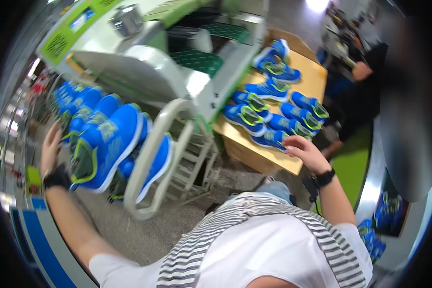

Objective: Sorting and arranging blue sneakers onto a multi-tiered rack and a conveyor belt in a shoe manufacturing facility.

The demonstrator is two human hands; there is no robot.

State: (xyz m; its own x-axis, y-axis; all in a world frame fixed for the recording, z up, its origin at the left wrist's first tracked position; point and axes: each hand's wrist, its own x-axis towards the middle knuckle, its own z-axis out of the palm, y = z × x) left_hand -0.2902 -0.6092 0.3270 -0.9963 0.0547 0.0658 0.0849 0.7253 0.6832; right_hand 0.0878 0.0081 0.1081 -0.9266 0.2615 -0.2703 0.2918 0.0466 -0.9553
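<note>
My left hand (51, 148) is stretched out beside a row of blue sneakers (113, 139) with lime-green trim and white soles. Its fingers look extended and hold nothing I can see; whether they touch a shoe I cannot tell. The sneakers rest on a pale tubular rack (165, 120). Over the near edge of a wooden table (288, 164), my right hand (308, 152) has its fingers loosely bent and apart. They are close to the toe of a blue sneaker (270, 139), and contact is unclear. Black bands circle both wrists.
More blue sneakers (297, 115) crowd the table top. Behind the rack stands a large white and green machine (149, 62) with dark green pads. A person in dark clothes (357, 105) works beyond the table at right. Further sneakers (372, 240) sit at lower right.
</note>
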